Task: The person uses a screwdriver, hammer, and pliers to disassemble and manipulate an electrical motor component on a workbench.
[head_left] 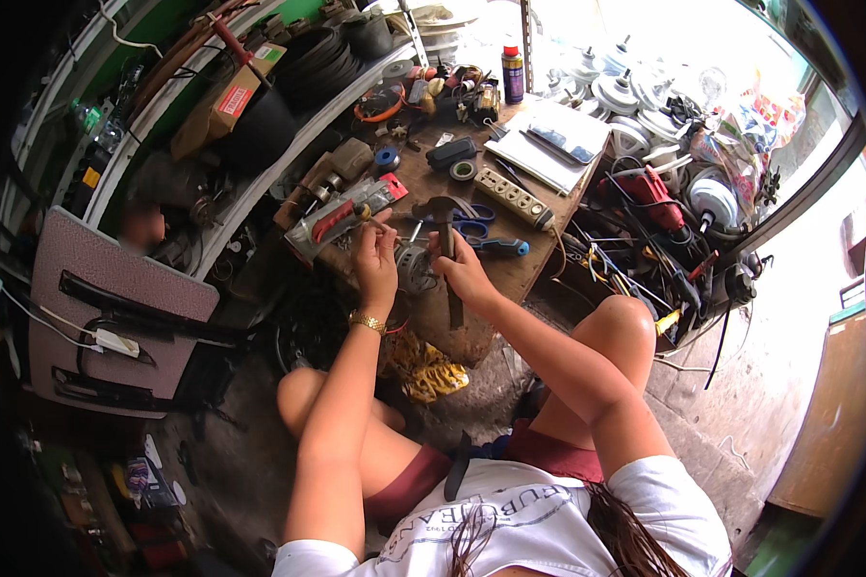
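Round metal part (416, 270) between right hand (464, 270), closed round a hammer (454, 306), and left hand (375, 258), pinching a slim tool (362, 210)

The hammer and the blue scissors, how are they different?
The hammer is held in the right hand; the blue scissors lie on the table. The hammer has one long, dark handle; the scissors have two blue finger loops. Both are tools.

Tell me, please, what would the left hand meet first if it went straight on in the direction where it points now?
Most likely the red-and-clear package, lying just beyond the fingertips of the left hand; how high the hand is above it is unclear.
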The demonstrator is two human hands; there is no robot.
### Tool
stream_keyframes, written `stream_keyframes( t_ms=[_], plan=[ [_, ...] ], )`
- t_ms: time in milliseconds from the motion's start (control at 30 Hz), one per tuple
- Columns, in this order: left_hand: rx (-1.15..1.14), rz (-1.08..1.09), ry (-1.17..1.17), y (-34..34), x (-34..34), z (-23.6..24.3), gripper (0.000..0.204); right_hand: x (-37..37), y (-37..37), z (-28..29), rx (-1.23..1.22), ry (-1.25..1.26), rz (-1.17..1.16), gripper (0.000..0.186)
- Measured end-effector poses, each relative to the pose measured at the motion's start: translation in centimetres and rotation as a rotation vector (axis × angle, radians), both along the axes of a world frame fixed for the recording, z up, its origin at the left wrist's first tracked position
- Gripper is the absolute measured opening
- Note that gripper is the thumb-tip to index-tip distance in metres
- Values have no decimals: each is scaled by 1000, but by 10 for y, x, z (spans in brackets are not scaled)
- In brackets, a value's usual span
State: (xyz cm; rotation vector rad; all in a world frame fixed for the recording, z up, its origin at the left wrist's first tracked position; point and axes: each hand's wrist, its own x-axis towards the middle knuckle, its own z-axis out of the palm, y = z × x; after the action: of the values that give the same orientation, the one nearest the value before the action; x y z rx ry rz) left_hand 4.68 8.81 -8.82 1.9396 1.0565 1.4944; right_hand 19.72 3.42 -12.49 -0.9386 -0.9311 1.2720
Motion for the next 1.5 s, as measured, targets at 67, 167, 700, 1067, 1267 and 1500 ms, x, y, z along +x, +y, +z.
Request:
stream_keyframes(
  t_ms=[67,167,700,1067,1267,1500],
  plan=[
    [90,41,76,8,0,-2,19,-2,-1,1,8,88,36,48],
    [-49,-7,60,12,-7,-3,17,-4,-3,5,-15,189,66,49],
    [27,-58,181,4,-7,7,16,0,0,0,-1,167,94,54],
    [86,40,157,-4,-7,-13,18,-5,-6,8,4,70,115,50],
    [230,9,321,-7,-4,-5,27,-5,-11,10,27,50,91,55],
    [276,-17,343,-10,-3,-3,34,-3,-9,8,50,-37,81,54]
  ],
)
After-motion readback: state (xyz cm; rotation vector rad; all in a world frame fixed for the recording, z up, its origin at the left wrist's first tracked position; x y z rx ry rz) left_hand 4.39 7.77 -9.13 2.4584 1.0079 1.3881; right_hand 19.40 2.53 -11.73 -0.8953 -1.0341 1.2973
